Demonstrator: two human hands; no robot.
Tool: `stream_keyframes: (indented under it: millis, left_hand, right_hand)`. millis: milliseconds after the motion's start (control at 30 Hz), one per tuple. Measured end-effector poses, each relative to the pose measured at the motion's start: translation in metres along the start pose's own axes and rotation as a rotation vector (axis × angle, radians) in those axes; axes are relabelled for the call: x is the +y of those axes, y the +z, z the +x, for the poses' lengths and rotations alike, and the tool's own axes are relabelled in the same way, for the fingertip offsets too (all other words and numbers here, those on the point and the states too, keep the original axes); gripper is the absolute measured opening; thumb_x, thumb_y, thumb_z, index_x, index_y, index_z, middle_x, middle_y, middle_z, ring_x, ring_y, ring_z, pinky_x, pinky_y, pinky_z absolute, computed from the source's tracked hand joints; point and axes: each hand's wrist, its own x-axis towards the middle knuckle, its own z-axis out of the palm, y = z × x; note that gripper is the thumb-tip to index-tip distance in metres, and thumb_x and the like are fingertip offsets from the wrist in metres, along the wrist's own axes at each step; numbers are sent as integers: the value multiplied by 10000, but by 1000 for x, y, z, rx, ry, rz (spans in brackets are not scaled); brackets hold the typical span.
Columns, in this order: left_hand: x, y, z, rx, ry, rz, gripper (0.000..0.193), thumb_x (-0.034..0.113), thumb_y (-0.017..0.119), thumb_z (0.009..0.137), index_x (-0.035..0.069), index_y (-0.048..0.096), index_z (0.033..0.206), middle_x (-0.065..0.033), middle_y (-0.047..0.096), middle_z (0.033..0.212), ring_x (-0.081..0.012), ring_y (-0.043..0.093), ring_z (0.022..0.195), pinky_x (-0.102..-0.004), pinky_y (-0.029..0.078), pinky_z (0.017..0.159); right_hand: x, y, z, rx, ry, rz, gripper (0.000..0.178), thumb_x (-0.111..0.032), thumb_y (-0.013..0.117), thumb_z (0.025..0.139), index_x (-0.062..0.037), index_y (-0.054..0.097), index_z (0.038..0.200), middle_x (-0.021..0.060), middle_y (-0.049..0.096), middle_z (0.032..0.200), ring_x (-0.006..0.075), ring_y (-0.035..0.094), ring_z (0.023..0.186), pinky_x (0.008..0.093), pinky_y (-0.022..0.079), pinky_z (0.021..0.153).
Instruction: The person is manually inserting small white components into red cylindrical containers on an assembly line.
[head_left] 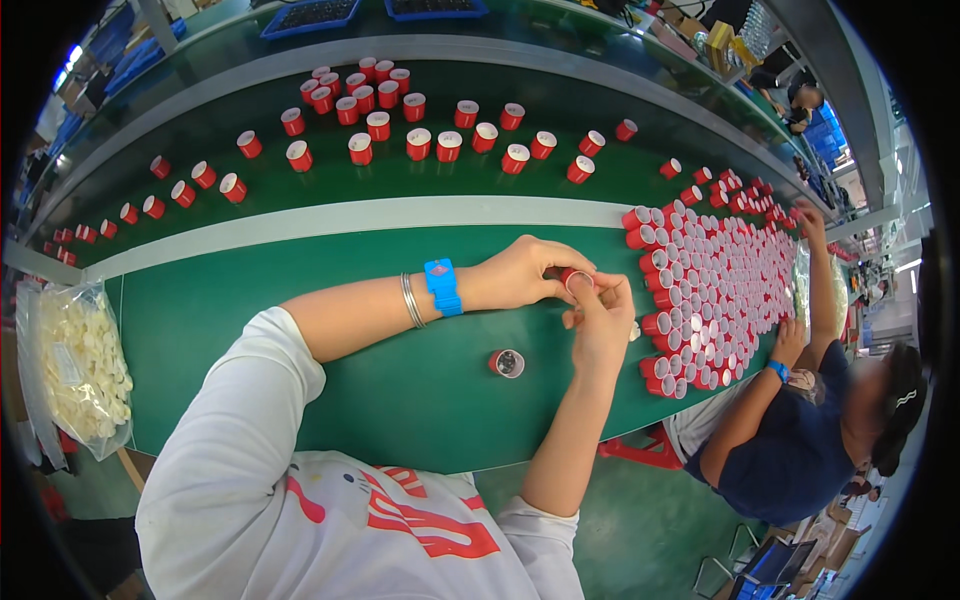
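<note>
A small red cup with a white inside (577, 281) is held above the green table, between my two hands. My left hand (522, 272) pinches it from the left with thumb and fingers. My right hand (604, 318) closes on its right side, a fingertip at the opening; what lies inside is mostly hidden. Another red cup (507, 363) stands on the table below my hands, with something dark and shiny in it. A small whitish piece (634, 331) shows just right of my right hand.
Many red cups (700, 290) stand packed together at the right. More cups (418, 143) stand spread beyond a pale strip (390, 215). A clear bag of whitish pieces (85, 365) lies at the far left. A co-worker (790, 430) sits at the right, arms around the packed cups.
</note>
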Motion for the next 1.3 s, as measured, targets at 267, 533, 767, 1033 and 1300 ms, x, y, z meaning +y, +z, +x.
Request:
stream_keyframes:
  millis: [267,533,767,1033,1300]
  left_hand:
    - [2,-3,-1,-16,46,116,350,42,671,771,0,601,1112,-137,634,1091,-261,635,966,-349,520,816]
    - [-9,-10,26,169,258,484,351,62,663,769,43,598,1113,-153,630,1036,-320,600,918,-363,498,788]
    - [-61,-47,83,461,102,970,164,67,656,735,30,622,891,-134,579,969,-276,518,937,-399,390,786]
    - [-47,-30,85,551,40,1424,367,147,713,684,84,606,1029,-113,514,1047,-270,449,1020,-418,336,792]
    - [-57,12,123,206,246,748,477,111,710,721,75,552,1170,-121,508,1094,-308,450,1033,-399,408,875]
  right_hand:
    - [-8,-4,2,-57,-28,-217,199,-74,698,795,16,537,870,48,579,722,76,538,569,192,425,423]
    - [-21,-20,-1,177,-193,-371,247,-225,660,860,-4,606,955,26,594,748,56,516,557,192,400,455]
    - [-34,-63,-33,475,-178,-526,242,-253,607,894,-14,633,872,25,566,643,54,476,488,197,367,420]
    - [-11,-46,0,142,-391,-1250,190,-130,587,863,8,625,987,151,578,896,305,581,831,368,484,673]
    - [2,-37,6,207,-468,-1156,150,-74,570,869,25,573,981,208,601,931,312,615,808,391,496,692]
